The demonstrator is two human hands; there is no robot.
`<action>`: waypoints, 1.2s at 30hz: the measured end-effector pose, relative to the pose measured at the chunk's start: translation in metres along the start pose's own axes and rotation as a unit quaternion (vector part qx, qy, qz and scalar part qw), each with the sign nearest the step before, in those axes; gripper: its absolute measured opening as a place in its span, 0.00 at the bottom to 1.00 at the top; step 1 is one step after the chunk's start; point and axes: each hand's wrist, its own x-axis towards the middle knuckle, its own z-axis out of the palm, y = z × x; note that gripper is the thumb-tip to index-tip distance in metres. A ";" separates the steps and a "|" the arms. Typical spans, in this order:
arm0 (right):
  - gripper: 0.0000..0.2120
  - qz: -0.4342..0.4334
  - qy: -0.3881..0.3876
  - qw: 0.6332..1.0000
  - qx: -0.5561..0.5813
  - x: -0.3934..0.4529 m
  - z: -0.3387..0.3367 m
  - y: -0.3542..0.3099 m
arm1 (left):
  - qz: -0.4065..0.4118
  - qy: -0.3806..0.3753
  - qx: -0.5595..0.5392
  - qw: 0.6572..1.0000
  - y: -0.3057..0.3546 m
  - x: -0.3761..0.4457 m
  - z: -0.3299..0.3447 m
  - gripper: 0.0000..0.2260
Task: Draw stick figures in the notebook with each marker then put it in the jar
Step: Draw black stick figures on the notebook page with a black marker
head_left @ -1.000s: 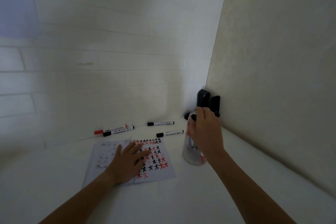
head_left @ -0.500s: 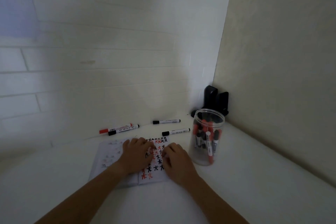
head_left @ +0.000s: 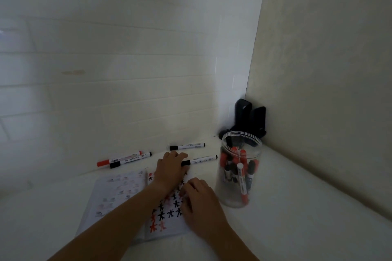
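Observation:
An open notebook (head_left: 118, 193) lies on the white table, its right page filled with red and black stick figures. My left hand (head_left: 170, 168) stretches past the page's top edge, and its fingertips touch the black cap of a white marker (head_left: 201, 159) lying flat on the table. On the right page my right hand (head_left: 200, 199) rests with bent fingers and holds nothing. Right of the notebook stands a clear jar (head_left: 232, 197) with several red and black markers upright inside.
Another black-capped marker (head_left: 187, 146) lies near the wall. A red marker (head_left: 119, 159) and a black marker (head_left: 132, 159) lie side by side at the back left. A black stand (head_left: 251, 121) fills the corner behind the jar. Walls close off the back and right.
My right hand left the jar's mouth and came down onto the notebook's right page. My left hand slid forward off the page to the black-capped marker. The view shifted slightly.

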 end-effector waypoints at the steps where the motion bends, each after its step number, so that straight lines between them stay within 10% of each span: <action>1: 0.10 0.000 -0.002 1.000 0.000 0.000 0.000 0.000 | 0.001 0.003 -0.004 1.000 -0.001 0.003 -0.001 0.12; 9: 0.15 -0.002 0.007 1.000 -0.004 -0.002 -0.006 -0.004 | 0.023 0.103 -0.086 0.991 -0.026 -0.024 -0.036 0.03; 18: 0.09 -0.051 0.062 0.992 -0.094 -0.004 -0.013 -0.015 | 0.140 0.004 -0.227 0.964 -0.016 -0.110 -0.074 0.03; 29: 0.08 -0.096 0.030 0.987 -0.129 -0.003 -0.013 -0.025 | 0.188 0.008 -0.118 0.975 -0.029 -0.113 -0.053 0.29; 36: 0.09 -0.083 0.007 0.985 -0.149 -0.002 -0.016 -0.022 | 0.194 -0.012 -0.128 0.972 -0.032 -0.109 -0.048 0.10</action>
